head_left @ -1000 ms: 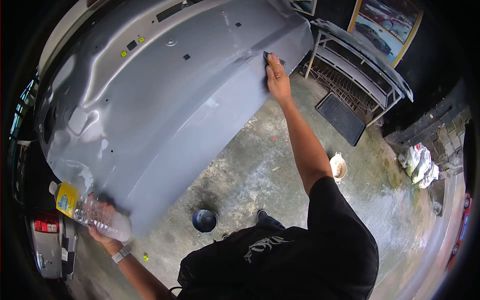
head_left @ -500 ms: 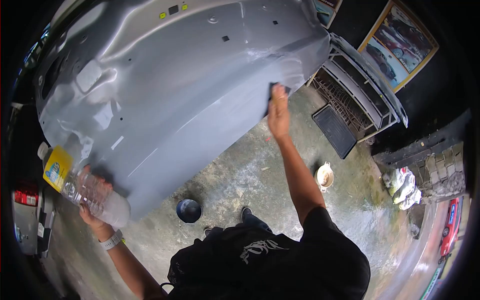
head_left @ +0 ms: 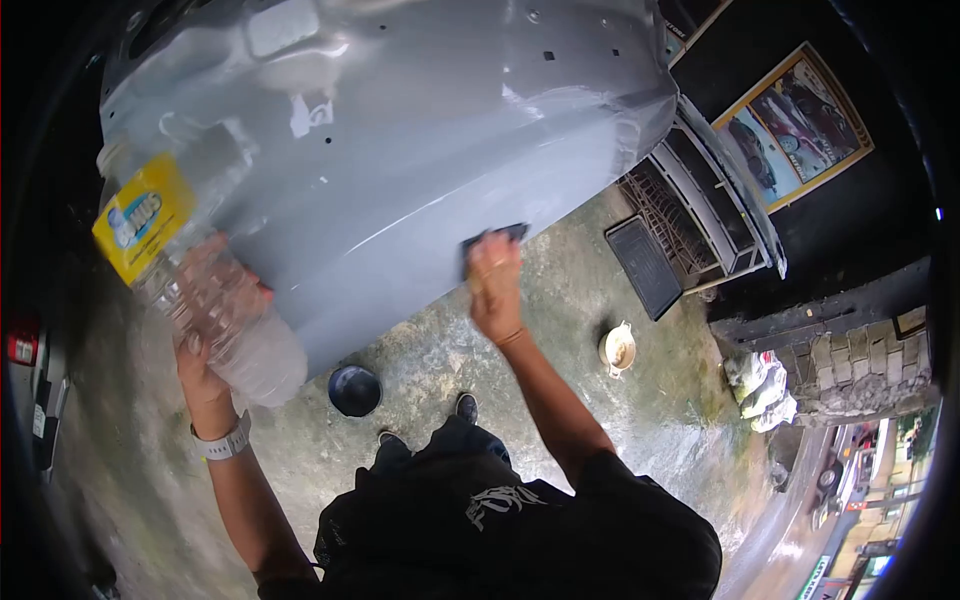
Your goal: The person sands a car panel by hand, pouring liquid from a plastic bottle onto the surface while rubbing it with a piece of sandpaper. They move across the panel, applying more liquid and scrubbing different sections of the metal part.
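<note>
A large grey car body panel (head_left: pixel 400 170), wet and shiny in places, fills the upper middle of the view. My right hand (head_left: pixel 493 280) is closed over a dark piece of sandpaper (head_left: pixel 512 232), pressed against the panel near its lower edge. Over the panel's left end, my left hand (head_left: pixel 203 375) grips a clear plastic bottle (head_left: pixel 262 350) with a yellow label. The bottle is tilted, its neck to the upper left. Whitish liquid shows at its base end. My left fingers are partly seen through the plastic.
A dark bucket (head_left: pixel 355 391) stands on the concrete floor (head_left: pixel 420 365) below the panel. Right of it are a pale two-handled bowl (head_left: pixel 618 349), a black tray (head_left: pixel 645 268) and a metal rack (head_left: pixel 705 200). Bags (head_left: pixel 760 390) lie by a block wall (head_left: pixel 850 365).
My right hand has slid the sandpaper left and down along the panel. My left hand has raised the bottle. The whole view has shifted a little.
</note>
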`<state>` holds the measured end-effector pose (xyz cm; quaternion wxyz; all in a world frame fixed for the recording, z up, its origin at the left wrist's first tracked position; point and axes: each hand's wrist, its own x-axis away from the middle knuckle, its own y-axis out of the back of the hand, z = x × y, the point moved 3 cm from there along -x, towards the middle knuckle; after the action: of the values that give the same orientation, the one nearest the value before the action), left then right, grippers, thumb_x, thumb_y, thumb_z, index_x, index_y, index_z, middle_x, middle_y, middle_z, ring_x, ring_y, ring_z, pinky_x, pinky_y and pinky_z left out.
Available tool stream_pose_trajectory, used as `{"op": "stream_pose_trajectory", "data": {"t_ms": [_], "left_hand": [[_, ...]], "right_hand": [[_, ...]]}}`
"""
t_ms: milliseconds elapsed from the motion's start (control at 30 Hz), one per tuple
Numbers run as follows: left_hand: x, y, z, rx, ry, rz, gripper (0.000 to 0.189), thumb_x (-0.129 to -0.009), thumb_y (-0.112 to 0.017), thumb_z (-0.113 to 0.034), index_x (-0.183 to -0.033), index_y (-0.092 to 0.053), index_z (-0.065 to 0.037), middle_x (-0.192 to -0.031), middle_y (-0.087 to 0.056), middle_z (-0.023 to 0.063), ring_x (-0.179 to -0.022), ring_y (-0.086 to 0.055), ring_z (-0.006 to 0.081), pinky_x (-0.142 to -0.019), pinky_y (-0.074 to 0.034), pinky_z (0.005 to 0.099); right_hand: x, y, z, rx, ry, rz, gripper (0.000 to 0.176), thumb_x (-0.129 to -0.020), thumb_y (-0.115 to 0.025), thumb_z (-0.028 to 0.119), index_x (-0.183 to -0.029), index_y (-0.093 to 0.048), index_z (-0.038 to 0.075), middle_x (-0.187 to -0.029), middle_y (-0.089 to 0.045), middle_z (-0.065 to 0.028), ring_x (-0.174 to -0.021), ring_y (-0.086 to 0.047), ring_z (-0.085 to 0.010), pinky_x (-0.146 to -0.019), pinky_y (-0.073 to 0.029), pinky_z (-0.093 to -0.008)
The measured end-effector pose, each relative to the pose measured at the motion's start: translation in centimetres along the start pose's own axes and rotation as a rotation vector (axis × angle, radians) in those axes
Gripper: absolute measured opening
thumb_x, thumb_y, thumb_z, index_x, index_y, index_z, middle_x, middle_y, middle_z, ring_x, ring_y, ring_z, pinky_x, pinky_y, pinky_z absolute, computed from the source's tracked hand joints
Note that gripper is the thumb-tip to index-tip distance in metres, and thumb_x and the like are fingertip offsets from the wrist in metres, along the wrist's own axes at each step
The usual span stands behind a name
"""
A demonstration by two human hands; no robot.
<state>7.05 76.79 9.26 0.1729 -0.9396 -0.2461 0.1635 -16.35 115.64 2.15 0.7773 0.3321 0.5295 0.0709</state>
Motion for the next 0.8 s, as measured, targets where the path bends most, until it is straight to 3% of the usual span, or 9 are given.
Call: {"op": "stream_pose_trajectory", "data": {"t_ms": [67, 133, 200, 367, 467, 533, 667, 733, 800], "left_hand": [[-0.7, 0.1, 0.1, -0.064, -0.022, -0.032, 0.091, -0.087, -0.077, -0.046, -0.15, -0.039, 0.008, -0.136, -0.059, 0.0292, -0.123, -0.063, 0.0433, -0.108, -0.049, 0.0532], [-1.1, -6.1, -2.9, 0.12, 0.066, 0.242, 0.092, -0.083, -0.083, -0.04, -0.152, -0.039, 0.004, -0.132, -0.063, 0.02, -0.115, -0.067, 0.0326, -0.1, -0.055, 0.0475], [-0.9, -7.5, -3.6, 0.117, 0.068, 0.241, 0.094, -0.082, -0.083, -0.04, -0.152, -0.039, 0.004, -0.13, -0.063, 0.0198, -0.114, -0.068, 0.0326, -0.099, -0.056, 0.0476], [-1.8, -7.4, -4.3, 0.169, 0.103, 0.283, 0.096, -0.079, -0.084, -0.039, -0.152, -0.04, 0.004, -0.123, -0.065, 0.0186, -0.111, -0.07, 0.0317, -0.099, -0.057, 0.0479], [-1.8, -7.5, -6.7, 0.207, 0.171, 0.267, 0.091, -0.077, -0.084, -0.034, -0.149, -0.045, 0.004, -0.12, -0.067, 0.0175, -0.11, -0.07, 0.0292, -0.097, -0.057, 0.0432], [-1.9, -7.3, -9.3, -0.097, 0.145, 0.303, 0.085, -0.074, -0.083, -0.029, -0.145, -0.051, 0.003, -0.117, -0.069, 0.0159, -0.108, -0.071, 0.0296, -0.093, -0.056, 0.0407], [-2.3, -7.7, -18.1, -0.705, -0.072, 0.372, 0.085, -0.068, -0.084, -0.027, -0.142, -0.055, 0.003, -0.116, -0.071, 0.017, -0.11, -0.07, 0.0302, -0.094, -0.053, 0.0371], [-2.8, -8.4, -21.9, -1.35, -0.3, 0.516, 0.089, -0.059, -0.087, -0.027, -0.138, -0.06, 0.0, -0.12, -0.071, 0.0192, -0.112, -0.069, 0.032, -0.098, -0.052, 0.0372], [-3.4, -8.1, -24.2, -1.618, -0.404, 0.506, 0.09, -0.055, -0.087, -0.029, -0.136, -0.061, 0.001, -0.124, -0.071, 0.0193, -0.114, -0.068, 0.0341, -0.103, -0.05, 0.0394]], "right_hand": [[-3.0, 2.9, -6.0, -0.106, -0.258, -0.193, 0.051, -0.107, -0.041, 0.003, -0.158, -0.038, 0.0, -0.166, -0.033, -0.021, -0.158, -0.022, -0.0333, -0.13, -0.013, -0.043], [-6.3, 4.4, -10.5, -0.217, -0.505, -0.315, 0.047, -0.11, -0.04, 0.01, -0.155, -0.042, -0.003, -0.165, -0.035, -0.0212, -0.157, -0.024, -0.0318, -0.13, -0.013, -0.0396], [-8.1, 4.1, -8.6, -0.31, -0.549, -0.378, 0.047, -0.11, -0.039, 0.011, -0.155, -0.044, -0.002, -0.165, -0.036, -0.0198, -0.157, -0.025, -0.0321, -0.129, -0.014, -0.0389], [-7.8, -2.0, 12.4, -0.08, -0.001, -0.031, 0.056, -0.099, -0.055, 0.012, -0.155, -0.048, 0.01, -0.163, -0.044, -0.0129, -0.156, -0.032, -0.0305, -0.128, -0.013, -0.0556], [-4.9, -2.6, 13.5, -0.125, 0.144, 0.103, 0.062, -0.093, -0.06, 0.008, -0.154, -0.051, 0.012, -0.162, -0.045, -0.014, -0.155, -0.033, -0.0337, -0.127, -0.013, -0.058], [-4.4, -1.7, 9.6, -0.034, 0.135, 0.144, 0.06, -0.093, -0.06, 0.004, -0.152, -0.053, 0.012, -0.161, -0.045, -0.0146, -0.154, -0.034, -0.0372, -0.127, -0.012, -0.0587], [-9.0, 1.8, 2.0, -0.06, -0.116, -0.167, 0.05, -0.105, -0.048, 0.011, -0.155, -0.049, 0.012, -0.163, -0.042, -0.0151, -0.155, -0.032, -0.0361, -0.128, -0.011, -0.0527], [-9.5, 1.1, 3.6, -0.1, -0.166, -0.219, 0.051, -0.105, -0.047, 0.012, -0.157, -0.047, 0.014, -0.164, -0.041, -0.0144, -0.155, -0.031, -0.0358, -0.128, -0.01, -0.0529], [-9.7, -0.9, 8.7, -0.046, -0.131, -0.217, 0.053, -0.102, -0.051, 0.01, -0.155, -0.05, 0.013, -0.163, -0.043, -0.0127, -0.155, -0.032, -0.0341, -0.128, -0.011, -0.0528]]}}
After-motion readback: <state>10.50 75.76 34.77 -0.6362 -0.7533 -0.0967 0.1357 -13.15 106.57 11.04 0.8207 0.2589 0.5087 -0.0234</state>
